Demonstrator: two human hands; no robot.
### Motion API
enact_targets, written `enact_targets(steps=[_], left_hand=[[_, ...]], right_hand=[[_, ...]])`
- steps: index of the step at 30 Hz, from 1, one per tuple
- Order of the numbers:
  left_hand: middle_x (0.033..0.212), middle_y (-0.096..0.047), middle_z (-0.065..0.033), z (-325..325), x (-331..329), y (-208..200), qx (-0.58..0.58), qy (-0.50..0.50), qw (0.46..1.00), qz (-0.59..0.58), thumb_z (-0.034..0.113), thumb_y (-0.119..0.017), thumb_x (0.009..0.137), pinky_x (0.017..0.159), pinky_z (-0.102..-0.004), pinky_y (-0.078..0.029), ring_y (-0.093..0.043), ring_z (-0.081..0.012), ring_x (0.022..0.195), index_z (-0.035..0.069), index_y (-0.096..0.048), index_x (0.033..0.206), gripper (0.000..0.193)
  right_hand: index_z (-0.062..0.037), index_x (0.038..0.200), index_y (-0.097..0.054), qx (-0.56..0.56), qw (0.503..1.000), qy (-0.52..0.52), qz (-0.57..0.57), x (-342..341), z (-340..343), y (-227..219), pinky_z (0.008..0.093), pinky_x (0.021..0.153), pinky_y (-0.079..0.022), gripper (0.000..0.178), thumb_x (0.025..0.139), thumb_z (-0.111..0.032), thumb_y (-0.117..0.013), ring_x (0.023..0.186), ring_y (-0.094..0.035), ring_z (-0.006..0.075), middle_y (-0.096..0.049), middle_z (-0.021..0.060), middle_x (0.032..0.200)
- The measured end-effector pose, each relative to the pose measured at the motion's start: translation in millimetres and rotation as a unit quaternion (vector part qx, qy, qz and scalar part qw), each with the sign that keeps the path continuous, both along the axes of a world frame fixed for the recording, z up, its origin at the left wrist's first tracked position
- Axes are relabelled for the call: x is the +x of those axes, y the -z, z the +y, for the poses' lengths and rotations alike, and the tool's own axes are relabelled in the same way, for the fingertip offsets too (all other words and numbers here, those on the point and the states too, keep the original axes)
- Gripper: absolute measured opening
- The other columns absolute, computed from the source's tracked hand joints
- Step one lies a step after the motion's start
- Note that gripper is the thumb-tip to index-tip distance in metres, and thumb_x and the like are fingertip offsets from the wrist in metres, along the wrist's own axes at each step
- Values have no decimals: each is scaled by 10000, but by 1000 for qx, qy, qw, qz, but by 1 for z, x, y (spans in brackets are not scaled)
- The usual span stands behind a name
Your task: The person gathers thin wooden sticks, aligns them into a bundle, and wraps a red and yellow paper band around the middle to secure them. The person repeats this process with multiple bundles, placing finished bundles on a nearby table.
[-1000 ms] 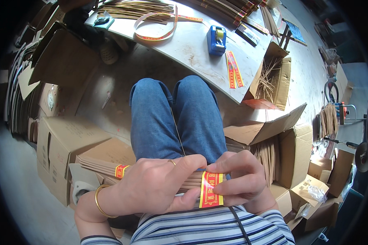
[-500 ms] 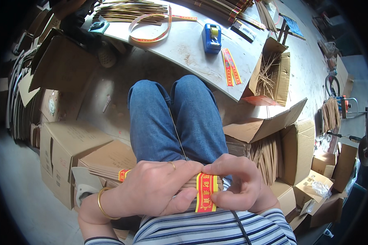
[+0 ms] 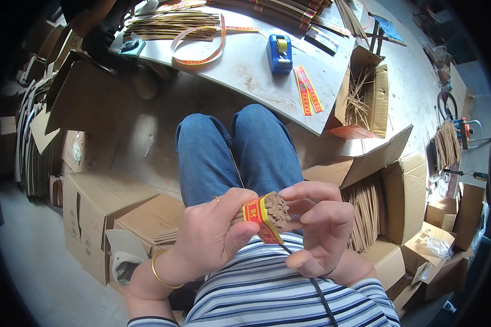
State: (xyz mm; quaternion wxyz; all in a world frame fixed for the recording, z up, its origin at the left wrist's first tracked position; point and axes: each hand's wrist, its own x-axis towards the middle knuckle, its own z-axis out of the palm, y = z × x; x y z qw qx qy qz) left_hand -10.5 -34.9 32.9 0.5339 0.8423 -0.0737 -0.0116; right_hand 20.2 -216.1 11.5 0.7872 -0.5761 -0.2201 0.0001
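A bundle of brown incense sticks (image 3: 279,211) lies in my left hand (image 3: 208,233), its round stick ends turned up and to the right. Thumb and fingers of that hand close around the bundle. Near its end a red and yellow paper band (image 3: 252,210) wraps the sticks, and part of the paper hangs down below. My right hand (image 3: 328,223) is beside the stick ends with fingers curved and apart, holding nothing. Its upper fingertips are close to the bundle; whether they touch it I cannot tell. The rest of the bundle is hidden behind my left hand.
Ahead, a white table (image 3: 245,82) carries a blue tape dispenser (image 3: 280,54), two red and yellow strips (image 3: 309,91), a curled label ribbon (image 3: 222,43) and stick piles. Boxes stand around me: a stick-filled carton (image 3: 409,199) at right, a closed carton (image 3: 93,218) at left.
The bundle has tilted so its stick ends now face up toward me. My right hand has let go of the paper band and opened beside the bundle. My left hand keeps its hold.
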Motion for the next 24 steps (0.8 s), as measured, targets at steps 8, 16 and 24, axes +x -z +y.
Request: enact_targets(steps=[8,16,24], left_hand=[[810,-639,-130,-2,-1,11,-30,-39,998,-31,447,-467,1007,567,-335,-502,-658,-295,663,7,-578,1096,462],[839,-667,-114,-4,-1,5,-90,-28,995,35,532,-383,1010,606,-306,-524,-699,-257,727,9,-570,1089,561],[849,-680,-111,-3,0,7,-116,-19,992,46,567,-359,1003,624,-293,-527,-709,-230,757,4,-566,1104,608]], right_hand=[[-19,877,-643,-175,983,5,-51,12,1,-22,232,558,-507,218,767,-89,-817,626,-611,122,-606,94,864],[-33,856,-651,-203,973,36,-105,12,1,-24,243,520,-496,177,755,-38,-796,601,-617,153,-627,99,864],[-37,920,-607,-241,965,-5,-103,10,-3,-27,228,629,-436,186,824,-86,-758,735,-539,124,-568,102,908]])
